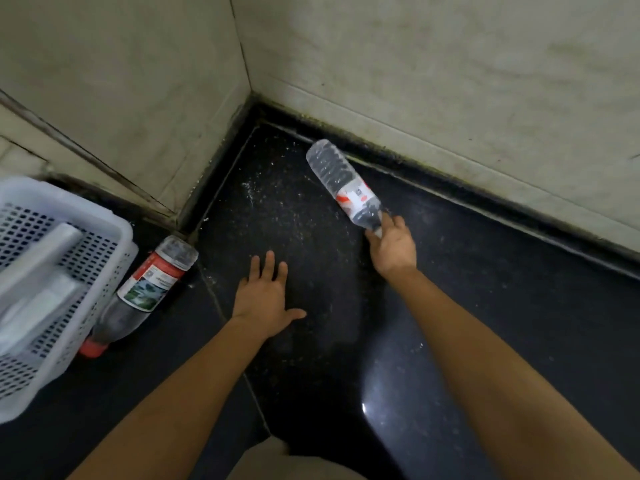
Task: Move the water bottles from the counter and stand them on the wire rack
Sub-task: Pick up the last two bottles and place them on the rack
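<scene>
Hands: right [393, 247] grips clear bottle [341, 183] neck | left [265, 299] flat on counter [485, 271]

water bottles [343, 183] [145, 289]: 2 | white basket [86, 206]: 1 | hands [265, 299] [394, 247]: 2

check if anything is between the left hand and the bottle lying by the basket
Nothing visible does. Only bare dark counter lies between the open left hand and the red-capped bottle lying on its side beside the white basket. The right hand grips the other bottle, off to the right.
</scene>
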{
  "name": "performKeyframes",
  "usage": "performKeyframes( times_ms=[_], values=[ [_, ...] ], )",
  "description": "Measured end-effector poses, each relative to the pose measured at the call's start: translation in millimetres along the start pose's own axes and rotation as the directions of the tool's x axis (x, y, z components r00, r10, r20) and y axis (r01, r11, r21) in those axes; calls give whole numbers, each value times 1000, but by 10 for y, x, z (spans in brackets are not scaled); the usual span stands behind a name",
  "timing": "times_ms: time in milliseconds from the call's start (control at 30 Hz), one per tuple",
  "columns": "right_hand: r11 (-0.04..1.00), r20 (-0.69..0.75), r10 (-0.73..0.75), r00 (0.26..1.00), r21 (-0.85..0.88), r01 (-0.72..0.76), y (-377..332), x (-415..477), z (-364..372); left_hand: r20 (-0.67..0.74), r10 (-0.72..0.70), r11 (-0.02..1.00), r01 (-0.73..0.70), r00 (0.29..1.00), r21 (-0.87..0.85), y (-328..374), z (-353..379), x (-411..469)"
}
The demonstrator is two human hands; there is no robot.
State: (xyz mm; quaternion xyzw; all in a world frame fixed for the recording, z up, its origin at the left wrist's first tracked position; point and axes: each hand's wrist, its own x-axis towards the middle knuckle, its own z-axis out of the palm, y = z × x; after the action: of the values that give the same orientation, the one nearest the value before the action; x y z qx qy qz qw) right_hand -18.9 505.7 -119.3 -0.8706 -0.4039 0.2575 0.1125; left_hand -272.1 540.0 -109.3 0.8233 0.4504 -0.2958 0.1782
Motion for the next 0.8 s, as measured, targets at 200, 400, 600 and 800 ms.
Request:
performKeyframes(
  times_ms=[200,400,600,800],
  values=[
    [998,312,-55,948,-7,60,317,-502,-228,18,-36,996,37,999,-75,63,-80,-29],
    [960,407,-229,884,246,136,378,-1103,-795,55,-85,978,94,995,-188,149,-83,-149],
    [813,107,-155,982,579,65,-36,-1135,-1210,84,-52,987,64,995,-145,325,206,-607],
    [826,164,-95,982,563,-14,-184,-1148,-1313,113,-59,984,77,992,-162,284,530,-914]
  ],
)
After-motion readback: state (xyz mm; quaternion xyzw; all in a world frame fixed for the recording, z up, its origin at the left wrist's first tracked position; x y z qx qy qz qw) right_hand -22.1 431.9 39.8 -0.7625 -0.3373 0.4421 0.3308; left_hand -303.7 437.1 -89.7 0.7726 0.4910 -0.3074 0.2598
